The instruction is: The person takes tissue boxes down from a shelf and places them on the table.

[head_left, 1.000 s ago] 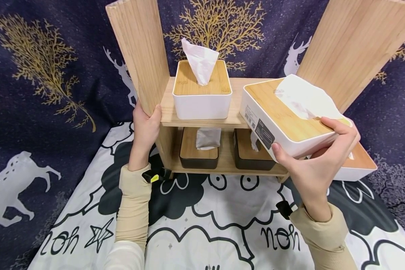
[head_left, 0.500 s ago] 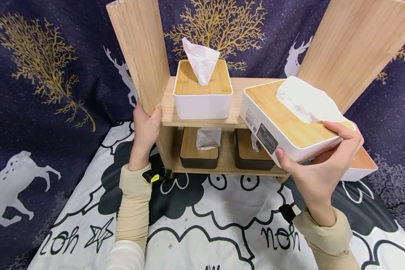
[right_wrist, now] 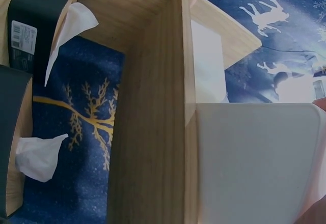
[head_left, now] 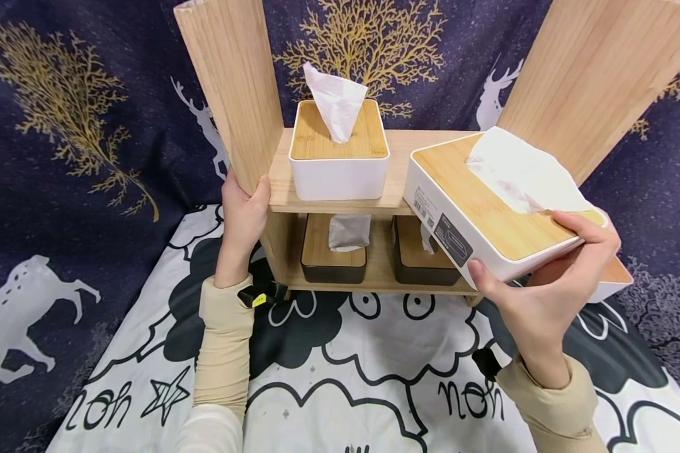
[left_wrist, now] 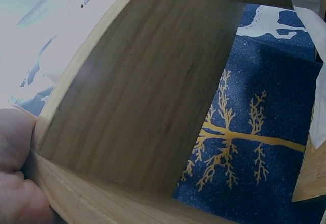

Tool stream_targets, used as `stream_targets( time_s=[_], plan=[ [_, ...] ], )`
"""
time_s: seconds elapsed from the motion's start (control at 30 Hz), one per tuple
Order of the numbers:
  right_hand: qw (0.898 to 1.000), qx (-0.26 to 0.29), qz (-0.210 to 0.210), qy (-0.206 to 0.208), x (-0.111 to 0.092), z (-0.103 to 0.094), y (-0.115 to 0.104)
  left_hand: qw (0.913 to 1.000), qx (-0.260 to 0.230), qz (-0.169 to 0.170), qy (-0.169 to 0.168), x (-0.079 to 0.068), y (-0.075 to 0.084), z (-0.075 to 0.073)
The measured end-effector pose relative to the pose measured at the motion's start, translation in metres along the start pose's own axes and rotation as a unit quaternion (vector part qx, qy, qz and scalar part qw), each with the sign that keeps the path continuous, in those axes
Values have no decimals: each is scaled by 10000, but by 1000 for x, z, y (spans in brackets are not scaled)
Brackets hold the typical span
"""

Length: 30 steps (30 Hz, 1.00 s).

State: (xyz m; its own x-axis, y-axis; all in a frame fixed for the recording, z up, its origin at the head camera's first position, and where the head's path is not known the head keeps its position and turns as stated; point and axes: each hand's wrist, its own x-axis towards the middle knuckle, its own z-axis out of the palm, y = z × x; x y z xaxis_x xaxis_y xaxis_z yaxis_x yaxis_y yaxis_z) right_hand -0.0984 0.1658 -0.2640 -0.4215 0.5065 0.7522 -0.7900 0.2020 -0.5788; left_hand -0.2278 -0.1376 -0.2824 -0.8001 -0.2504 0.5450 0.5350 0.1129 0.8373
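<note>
My right hand (head_left: 555,296) holds a white tissue box (head_left: 476,201) with a wooden lid, thumb on the near side and fingers round the right end. The box is tilted, its left end at the front edge of the upper board. In the right wrist view its pale underside (right_wrist: 254,158) meets that edge. A tissue sticks out of its lid. My left hand (head_left: 243,217) grips the left side panel (head_left: 238,82) of the wooden shelf (head_left: 396,167), some fingers hidden behind it. A smaller white tissue box (head_left: 340,179) stands upright on the upper board's left part.
On the lower board stand two dark tissue boxes, a left one (head_left: 334,274) and a right one (head_left: 425,275). Another white box (head_left: 609,290) lies right of the shelf, partly behind my right hand. The shelf stands on a patterned cloth (head_left: 328,409) before a dark blue curtain (head_left: 147,38).
The tissue box in my right hand has moved slightly to the right and down, its right end dipping. My left hand stays on the side panel.
</note>
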Motion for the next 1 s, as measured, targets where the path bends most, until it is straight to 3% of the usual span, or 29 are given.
stream_targets(
  time_s=[0.57,1.0],
  plan=[
    [9987,415,-236,189,-4,-20,-2,9999,2,63,-91,1,-1,2],
    [9956,-525,-537,565,-10,-39,-11,10000,22,63,-32,0,-1,0]
  ],
)
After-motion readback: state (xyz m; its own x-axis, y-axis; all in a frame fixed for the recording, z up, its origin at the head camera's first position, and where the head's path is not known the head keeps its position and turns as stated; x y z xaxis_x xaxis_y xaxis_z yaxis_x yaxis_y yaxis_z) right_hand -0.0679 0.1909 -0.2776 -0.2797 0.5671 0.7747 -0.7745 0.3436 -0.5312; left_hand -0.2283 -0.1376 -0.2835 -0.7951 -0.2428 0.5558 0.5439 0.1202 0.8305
